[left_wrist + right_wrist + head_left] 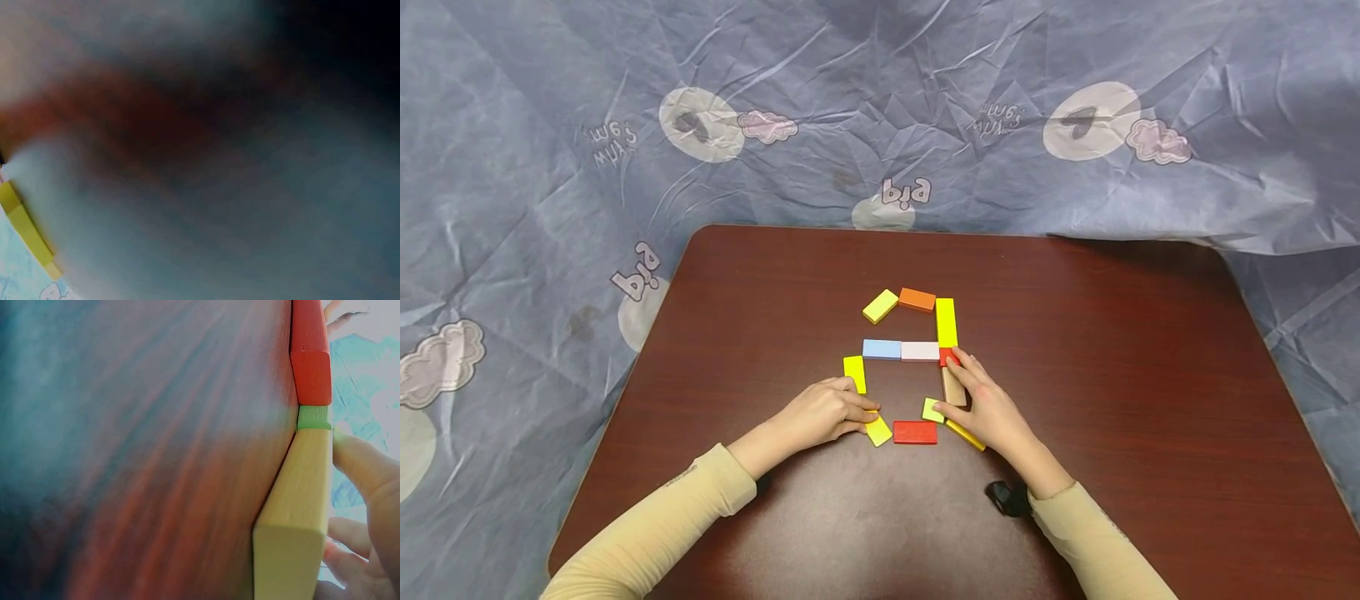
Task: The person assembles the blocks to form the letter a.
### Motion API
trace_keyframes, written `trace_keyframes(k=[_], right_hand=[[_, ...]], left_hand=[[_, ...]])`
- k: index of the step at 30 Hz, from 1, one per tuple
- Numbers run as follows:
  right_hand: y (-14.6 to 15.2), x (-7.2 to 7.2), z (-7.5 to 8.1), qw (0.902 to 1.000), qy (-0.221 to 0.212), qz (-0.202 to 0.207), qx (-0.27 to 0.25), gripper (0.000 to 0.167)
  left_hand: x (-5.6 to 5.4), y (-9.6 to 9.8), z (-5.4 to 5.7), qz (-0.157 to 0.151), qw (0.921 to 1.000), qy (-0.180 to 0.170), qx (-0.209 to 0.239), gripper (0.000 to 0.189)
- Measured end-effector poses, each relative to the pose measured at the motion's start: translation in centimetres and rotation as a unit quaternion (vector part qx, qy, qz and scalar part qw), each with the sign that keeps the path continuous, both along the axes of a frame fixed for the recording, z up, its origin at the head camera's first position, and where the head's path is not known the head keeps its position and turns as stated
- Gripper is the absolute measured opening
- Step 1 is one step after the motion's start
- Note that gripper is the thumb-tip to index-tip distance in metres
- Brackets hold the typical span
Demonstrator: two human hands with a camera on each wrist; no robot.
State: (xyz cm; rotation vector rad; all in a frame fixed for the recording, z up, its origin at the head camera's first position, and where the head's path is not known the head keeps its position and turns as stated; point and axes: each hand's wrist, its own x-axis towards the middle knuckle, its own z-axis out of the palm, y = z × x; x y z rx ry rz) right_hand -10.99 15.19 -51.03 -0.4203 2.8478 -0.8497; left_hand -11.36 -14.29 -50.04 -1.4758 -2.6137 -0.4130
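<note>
In the head view, the wooden blocks lie flat on a dark red-brown table (737, 333) as a looped outline: a pale yellow block (880, 306), an orange block (917, 299) and a bright yellow block (946, 322) round the far end, a light blue block (882, 349) and a pale pink block (920, 351) end to end across the middle, and a red oblong block (915, 432) at the near side. The left hand (823, 410) bends its fingers over the far end of the lower-left yellow block (878, 431) and appears to pinch it; the left-side yellow block (854, 375) lies just beyond. The right hand (988, 410) is spread, index finger at the small red block (947, 357), thumb on the yellow-green block (932, 410), with a tan block (953, 387) and a golden block (966, 434) beside it. The step in hand looks like nudging the near pieces into line; the next move seems to call for light pushes at the near corners without disturbing neighbours. The left wrist view is mostly blur, with a yellow strip (30, 234) at its edge; the grip cannot be told there. The right wrist view shows the right thumb close by the yellow-green block, between the red oblong and golden blocks.
</note>
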Motion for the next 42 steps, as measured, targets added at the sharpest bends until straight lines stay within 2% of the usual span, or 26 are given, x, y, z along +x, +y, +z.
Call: trace_keyframes(k=[5, 18, 33, 37, 40, 42], right_hand=[[0.03, -0.03, 0.06, 1.0000, 0.004, 0.003, 0.006, 0.083], [0.02, -0.09, 0.05, 1.0000, 0.001, 0.004, 0.003, 0.083], [0.13, -0.15, -0.07, 1.0000, 0.006, 0.006, 0.000, 0.083], [0.18, -0.18, -0.20, 1.0000, 0.005, 0.004, -0.001, 0.083], [0.15, -0.20, -0.23, 1.0000, 0.005, 0.004, -0.001, 0.083], [0.13, -0.20, -0.22, 1.0000, 0.005, 0.005, -0.001, 0.083]], left_hand=[[0.02, 0.19, -0.28, -0.005, 0.9991, 0.043, 0.007, 0.021], [0.28, 0.57, -0.50, 0.026, 0.9974, 0.066, 0.013, 0.020], [0.44, 0.56, -0.65, 0.035, 0.9974, 0.049, 0.041, 0.020], [0.43, 0.59, -0.71, 0.043, 0.9977, 0.032, 0.042, 0.021], [0.37, 0.63, -0.81, 0.069, 0.9955, -0.005, 0.065, 0.024], [0.30, 0.66, -0.68, 0.117, 0.9872, -0.041, 0.100, 0.025]])
